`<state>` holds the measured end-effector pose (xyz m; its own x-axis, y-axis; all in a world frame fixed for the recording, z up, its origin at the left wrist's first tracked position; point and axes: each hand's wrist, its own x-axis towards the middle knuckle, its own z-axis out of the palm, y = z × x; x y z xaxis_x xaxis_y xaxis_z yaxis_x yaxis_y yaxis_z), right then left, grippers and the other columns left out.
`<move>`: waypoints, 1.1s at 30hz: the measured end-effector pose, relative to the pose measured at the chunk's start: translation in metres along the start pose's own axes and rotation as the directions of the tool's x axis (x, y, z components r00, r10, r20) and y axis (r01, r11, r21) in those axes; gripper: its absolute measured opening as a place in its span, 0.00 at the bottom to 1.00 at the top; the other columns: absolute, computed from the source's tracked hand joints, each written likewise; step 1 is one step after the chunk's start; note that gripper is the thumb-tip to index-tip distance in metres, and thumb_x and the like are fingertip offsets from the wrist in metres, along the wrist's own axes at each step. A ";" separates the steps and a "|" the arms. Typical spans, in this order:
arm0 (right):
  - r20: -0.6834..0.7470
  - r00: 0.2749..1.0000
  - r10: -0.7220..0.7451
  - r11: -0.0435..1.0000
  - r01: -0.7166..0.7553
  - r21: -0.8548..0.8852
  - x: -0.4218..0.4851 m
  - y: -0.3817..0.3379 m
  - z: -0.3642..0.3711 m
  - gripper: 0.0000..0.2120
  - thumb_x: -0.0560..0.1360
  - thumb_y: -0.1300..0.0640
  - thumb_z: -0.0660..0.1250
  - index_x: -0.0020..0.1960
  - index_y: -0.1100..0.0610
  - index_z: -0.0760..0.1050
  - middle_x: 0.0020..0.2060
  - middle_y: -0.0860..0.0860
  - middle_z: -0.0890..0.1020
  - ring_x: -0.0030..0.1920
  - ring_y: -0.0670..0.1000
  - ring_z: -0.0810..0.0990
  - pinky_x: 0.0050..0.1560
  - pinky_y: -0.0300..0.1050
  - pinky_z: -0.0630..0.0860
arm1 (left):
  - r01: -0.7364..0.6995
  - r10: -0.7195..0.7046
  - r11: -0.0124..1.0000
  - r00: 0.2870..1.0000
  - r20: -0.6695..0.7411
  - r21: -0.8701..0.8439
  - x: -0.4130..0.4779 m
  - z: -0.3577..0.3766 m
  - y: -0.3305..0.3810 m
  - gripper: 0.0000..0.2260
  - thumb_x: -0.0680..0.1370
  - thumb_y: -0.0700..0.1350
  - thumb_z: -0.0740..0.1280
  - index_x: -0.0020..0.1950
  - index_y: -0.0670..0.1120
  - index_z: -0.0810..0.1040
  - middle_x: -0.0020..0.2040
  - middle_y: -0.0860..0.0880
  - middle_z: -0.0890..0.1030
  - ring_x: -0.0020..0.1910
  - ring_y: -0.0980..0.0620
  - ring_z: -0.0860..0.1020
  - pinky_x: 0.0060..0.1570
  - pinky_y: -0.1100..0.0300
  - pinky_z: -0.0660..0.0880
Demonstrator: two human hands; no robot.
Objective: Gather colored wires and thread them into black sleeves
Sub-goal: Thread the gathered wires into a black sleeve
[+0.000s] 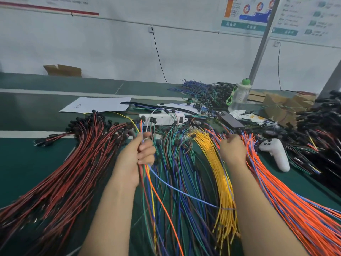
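**Left hand holds the set, right hand goes fishing in the orange**

Fingers (147,151) first: they're curled tight round a thin mixed bundle (147,174) of red, yellow, orange, green and one blue strand. The tips poke up past the thumb, so I'd judge the ends are being held level, ready for a sleeve. That's the left hand (132,159), raised over the blue-and-green wires (177,172) mid-table.

Across to the right hand (233,151). Its back faces us and the fingertips dip into the far end of the orange wires (287,206), just right of the yellow wires (219,167). Whether it pinches a strand, I cannot tell.

The colours lie fanned in separate sheaves on the green table (27,163), tips far, so one can be plucked from each.

And the sleeves? Probably the black pieces (88,119) capping the red wires (73,163) at far left, and perhaps the dark heap (324,115) at far right, though blur hides the detail.
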<state>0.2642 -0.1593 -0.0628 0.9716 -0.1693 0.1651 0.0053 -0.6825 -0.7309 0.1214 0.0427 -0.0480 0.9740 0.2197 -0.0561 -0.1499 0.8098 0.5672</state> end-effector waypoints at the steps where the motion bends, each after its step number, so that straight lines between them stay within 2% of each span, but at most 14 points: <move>1: 0.056 0.998 0.009 1.000 -0.007 -0.020 0.005 -0.003 -0.006 0.14 0.78 0.63 0.58 0.57 0.68 0.76 0.54 0.66 0.80 0.54 0.63 0.79 0.53 0.50 0.74 | 0.025 -0.025 1.000 1.000 0.018 0.009 -0.001 0.004 0.005 0.14 0.83 0.47 0.52 0.42 0.44 0.70 0.23 0.54 0.62 0.15 0.61 0.59 0.12 0.71 0.55; 4: 0.430 0.902 -0.035 0.980 -0.054 0.193 -0.014 -0.034 -0.018 0.18 0.81 0.52 0.59 0.49 0.68 0.77 0.40 0.60 0.83 0.37 0.57 0.81 0.38 0.43 0.78 | 0.026 -0.026 0.991 1.000 -0.002 0.128 0.001 0.025 0.008 0.16 0.83 0.51 0.52 0.39 0.45 0.68 0.23 0.54 0.61 0.16 0.61 0.58 0.12 0.70 0.54; 6: 0.680 0.717 -0.151 0.906 -0.175 0.386 -0.043 -0.059 -0.022 0.27 0.79 0.40 0.57 0.51 0.65 0.77 0.39 0.58 0.84 0.38 0.55 0.83 0.39 0.42 0.79 | -0.068 0.079 0.941 0.997 -0.021 0.332 0.005 0.044 0.005 0.16 0.83 0.51 0.52 0.38 0.46 0.66 0.23 0.54 0.62 0.17 0.60 0.59 0.14 0.69 0.56; 7: 0.765 0.605 -0.222 0.879 -0.215 0.425 -0.059 -0.070 -0.021 0.30 0.75 0.35 0.56 0.49 0.62 0.78 0.39 0.57 0.84 0.41 0.55 0.84 0.42 0.44 0.79 | -0.139 0.173 0.840 0.985 -0.016 0.524 0.006 0.053 0.004 0.16 0.84 0.50 0.52 0.38 0.47 0.66 0.23 0.54 0.65 0.18 0.58 0.63 0.16 0.68 0.59; 9: 0.827 0.436 -0.355 0.810 -0.299 0.505 -0.087 -0.085 -0.016 0.29 0.73 0.33 0.54 0.49 0.57 0.77 0.40 0.57 0.83 0.42 0.55 0.82 0.45 0.47 0.79 | -0.225 0.353 0.420 0.933 0.070 0.879 0.010 0.068 0.006 0.16 0.84 0.50 0.51 0.38 0.47 0.68 0.30 0.53 0.73 0.25 0.58 0.72 0.26 0.65 0.67; 11: 0.801 0.391 -0.454 0.665 -0.450 0.596 -0.108 -0.096 -0.013 0.26 0.79 0.36 0.50 0.50 0.57 0.75 0.36 0.55 0.81 0.37 0.52 0.81 0.42 0.46 0.80 | -0.256 0.374 0.018 0.898 0.231 0.967 0.012 0.079 0.014 0.17 0.83 0.51 0.50 0.43 0.46 0.74 0.41 0.50 0.78 0.39 0.55 0.76 0.40 0.60 0.68; 13: 0.756 0.413 -0.508 0.478 -0.595 0.646 -0.117 -0.104 -0.012 0.24 0.80 0.38 0.49 0.42 0.55 0.72 0.25 0.50 0.73 0.25 0.48 0.74 0.28 0.38 0.74 | -0.254 0.293 -0.154 0.911 0.289 0.955 0.014 0.089 0.026 0.21 0.83 0.53 0.49 0.51 0.42 0.76 0.44 0.48 0.77 0.47 0.47 0.75 0.46 0.57 0.68; 16: 0.655 0.651 -0.384 0.284 -0.592 0.754 -0.112 -0.118 -0.013 0.22 0.78 0.37 0.56 0.34 0.51 0.65 0.22 0.47 0.59 0.18 0.43 0.58 0.19 0.32 0.56 | -0.254 0.180 -0.105 0.946 0.269 0.962 0.015 0.107 0.030 0.25 0.81 0.59 0.46 0.50 0.44 0.76 0.41 0.48 0.77 0.43 0.47 0.76 0.41 0.57 0.68; 18: 0.528 0.810 -0.255 0.205 -0.489 0.848 -0.100 -0.127 -0.019 0.21 0.78 0.39 0.60 0.33 0.51 0.69 0.20 0.47 0.66 0.18 0.44 0.63 0.22 0.33 0.59 | -0.242 0.122 0.086 0.965 0.231 0.966 0.008 0.115 0.020 0.25 0.80 0.61 0.45 0.47 0.47 0.75 0.35 0.50 0.75 0.34 0.51 0.76 0.35 0.61 0.69; 20: 0.430 0.890 -0.154 0.076 -0.423 0.903 -0.084 -0.131 -0.030 0.21 0.78 0.42 0.61 0.31 0.53 0.69 0.20 0.47 0.70 0.19 0.45 0.67 0.25 0.34 0.63 | -0.230 0.056 0.221 0.973 0.223 0.948 0.002 0.111 0.004 0.23 0.81 0.60 0.47 0.54 0.47 0.75 0.40 0.50 0.79 0.39 0.51 0.79 0.39 0.62 0.72; 22: 0.360 0.923 -0.137 -0.050 -0.369 0.928 -0.065 -0.130 -0.044 0.23 0.80 0.43 0.58 0.30 0.52 0.61 0.18 0.45 0.61 0.17 0.43 0.59 0.20 0.32 0.55 | -0.141 -0.116 0.315 0.976 0.185 0.939 -0.007 0.096 -0.009 0.20 0.81 0.60 0.48 0.59 0.50 0.72 0.40 0.51 0.82 0.36 0.52 0.81 0.36 0.63 0.74; 25: 0.289 0.948 -0.133 -0.135 -0.306 0.942 -0.042 -0.118 -0.060 0.24 0.82 0.43 0.52 0.30 0.51 0.56 0.18 0.44 0.55 0.17 0.43 0.53 0.19 0.35 0.47 | -0.070 -0.311 0.425 0.925 0.218 0.903 -0.020 0.071 -0.011 0.16 0.83 0.55 0.50 0.49 0.47 0.72 0.25 0.53 0.70 0.19 0.59 0.63 0.21 0.69 0.60; 30: 0.298 0.930 -0.214 -0.337 -0.357 0.871 -0.038 -0.094 -0.059 0.22 0.83 0.47 0.52 0.32 0.54 0.61 0.17 0.46 0.58 0.16 0.43 0.55 0.17 0.34 0.51 | -0.136 -0.243 0.378 0.940 0.240 0.916 -0.017 0.061 0.000 0.16 0.83 0.49 0.53 0.44 0.45 0.75 0.29 0.52 0.59 0.23 0.59 0.56 0.22 0.68 0.53; 33: 0.416 0.838 -0.353 -0.251 -0.513 0.821 -0.057 -0.093 -0.039 0.21 0.82 0.47 0.51 0.33 0.54 0.61 0.16 0.46 0.58 0.19 0.44 0.49 0.17 0.34 0.51 | -0.154 -0.218 0.334 0.947 0.235 0.930 -0.010 0.069 -0.005 0.15 0.83 0.48 0.54 0.45 0.43 0.75 0.30 0.49 0.63 0.21 0.60 0.57 0.21 0.69 0.54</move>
<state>0.1992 -0.1143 0.0218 0.9107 0.3949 0.1210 -0.3058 0.8416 -0.4452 0.1236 -0.0011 0.0069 0.9952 -0.0961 0.0167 -0.0421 -0.2688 0.9623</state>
